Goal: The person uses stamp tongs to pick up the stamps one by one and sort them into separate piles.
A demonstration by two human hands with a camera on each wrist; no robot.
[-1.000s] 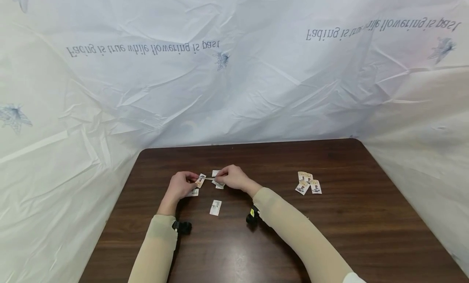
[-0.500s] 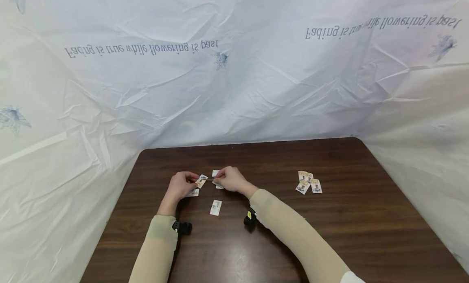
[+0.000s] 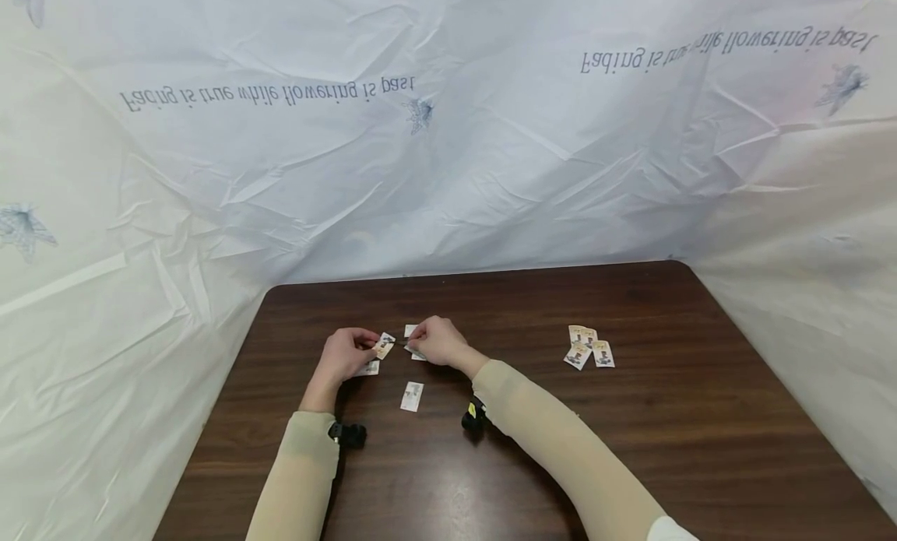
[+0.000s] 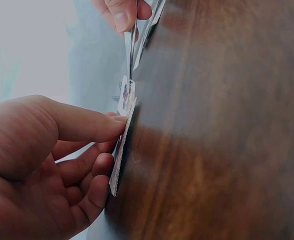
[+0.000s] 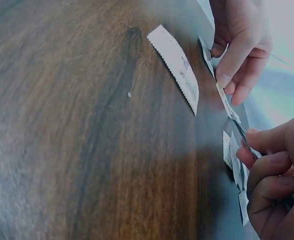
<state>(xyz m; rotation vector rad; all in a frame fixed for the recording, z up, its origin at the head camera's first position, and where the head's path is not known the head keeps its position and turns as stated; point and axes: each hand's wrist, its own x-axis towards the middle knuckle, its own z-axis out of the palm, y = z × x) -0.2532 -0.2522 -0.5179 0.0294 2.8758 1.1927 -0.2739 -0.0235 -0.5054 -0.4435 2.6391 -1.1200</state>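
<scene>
Left hand (image 3: 343, 356) pinches 1 printed sachet (image 3: 383, 346); right hand (image 3: 441, 343) grips metal tweezers (image 4: 130, 57) touching it; 4 sachets (image 3: 578, 356) lie well apart.

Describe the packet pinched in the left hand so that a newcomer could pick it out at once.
Start with the dark brown table; find the left hand over its far left part. That hand pinches a small pale packet with orange print. Unlike packets lying nearby, this one is held, with the thin metal tool in the right hand at its free end.
</scene>
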